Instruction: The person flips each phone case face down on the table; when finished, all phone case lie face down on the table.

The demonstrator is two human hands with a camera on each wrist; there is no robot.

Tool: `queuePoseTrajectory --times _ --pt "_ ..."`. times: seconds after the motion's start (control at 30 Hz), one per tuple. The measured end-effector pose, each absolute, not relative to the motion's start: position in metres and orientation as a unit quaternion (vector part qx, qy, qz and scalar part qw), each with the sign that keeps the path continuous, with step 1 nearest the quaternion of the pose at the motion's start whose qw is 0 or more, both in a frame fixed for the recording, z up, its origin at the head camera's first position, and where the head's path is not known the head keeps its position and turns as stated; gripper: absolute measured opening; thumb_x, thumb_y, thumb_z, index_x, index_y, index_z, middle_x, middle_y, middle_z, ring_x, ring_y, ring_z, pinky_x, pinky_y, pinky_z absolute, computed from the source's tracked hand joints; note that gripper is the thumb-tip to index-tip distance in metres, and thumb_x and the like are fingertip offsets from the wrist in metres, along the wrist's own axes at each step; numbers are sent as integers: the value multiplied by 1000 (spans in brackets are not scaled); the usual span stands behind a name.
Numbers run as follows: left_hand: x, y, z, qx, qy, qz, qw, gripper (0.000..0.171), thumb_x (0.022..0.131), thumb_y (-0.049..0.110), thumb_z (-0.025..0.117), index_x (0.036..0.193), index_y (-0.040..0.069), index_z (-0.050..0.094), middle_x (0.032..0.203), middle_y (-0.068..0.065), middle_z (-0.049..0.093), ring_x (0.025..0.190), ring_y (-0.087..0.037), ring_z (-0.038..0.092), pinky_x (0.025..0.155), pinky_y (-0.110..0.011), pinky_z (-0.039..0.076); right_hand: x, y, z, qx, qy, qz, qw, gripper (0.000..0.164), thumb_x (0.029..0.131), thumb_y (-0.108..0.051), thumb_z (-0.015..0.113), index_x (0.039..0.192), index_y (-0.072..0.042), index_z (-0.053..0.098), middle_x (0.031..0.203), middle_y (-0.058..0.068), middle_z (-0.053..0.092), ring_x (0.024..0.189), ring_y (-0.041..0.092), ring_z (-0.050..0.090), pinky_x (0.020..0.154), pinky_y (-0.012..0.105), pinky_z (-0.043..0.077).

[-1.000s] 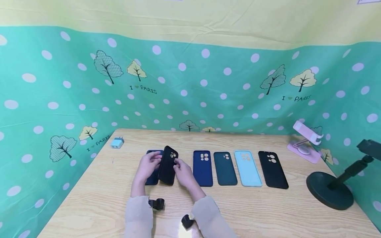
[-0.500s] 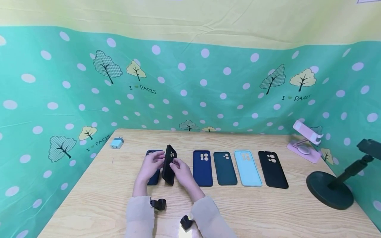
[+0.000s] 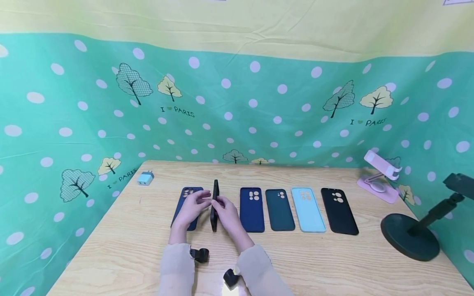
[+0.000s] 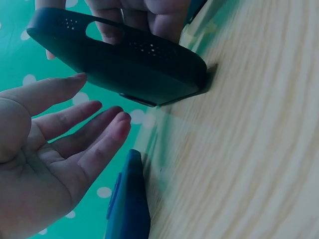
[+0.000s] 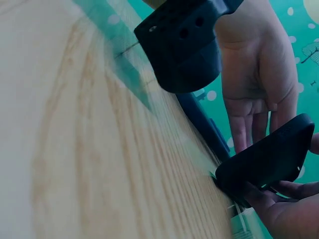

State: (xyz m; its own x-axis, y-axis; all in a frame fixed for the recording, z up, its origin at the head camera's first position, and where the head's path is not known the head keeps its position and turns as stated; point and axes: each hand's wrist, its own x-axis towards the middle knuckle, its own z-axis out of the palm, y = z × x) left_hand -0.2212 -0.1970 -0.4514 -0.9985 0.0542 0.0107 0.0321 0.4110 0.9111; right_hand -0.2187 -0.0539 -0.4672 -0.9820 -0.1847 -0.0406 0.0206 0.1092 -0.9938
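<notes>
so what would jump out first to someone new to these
Probably the green polka-dot cloth behind the table. Then the black phone case, held by the person's right grip and seen edge-on in the head view. The light blue case also stands out, between a dark green case and another black case.

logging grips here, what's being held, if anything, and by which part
The right hand holds the upright black case by its upper edge, around mid-length; whether the left hand touches it is unclear.

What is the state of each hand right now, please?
Left hand: open, beside the black phone case, not gripping it.
Right hand: closed, holding the black phone case.
</notes>
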Motion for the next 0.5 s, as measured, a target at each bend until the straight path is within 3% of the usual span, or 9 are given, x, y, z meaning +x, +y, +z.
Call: queuePoseTrajectory --times 0.5 --pt "-221 -194 -457 16 841 540 23 49 91 4 63 132 -17 47 123 -35 59 112 -42 62 96 -45 53 -219 -49 -464 -45 722 -690 16 38 92 -9 57 126 7 57 117 26 67 113 34 64 96 42 54"
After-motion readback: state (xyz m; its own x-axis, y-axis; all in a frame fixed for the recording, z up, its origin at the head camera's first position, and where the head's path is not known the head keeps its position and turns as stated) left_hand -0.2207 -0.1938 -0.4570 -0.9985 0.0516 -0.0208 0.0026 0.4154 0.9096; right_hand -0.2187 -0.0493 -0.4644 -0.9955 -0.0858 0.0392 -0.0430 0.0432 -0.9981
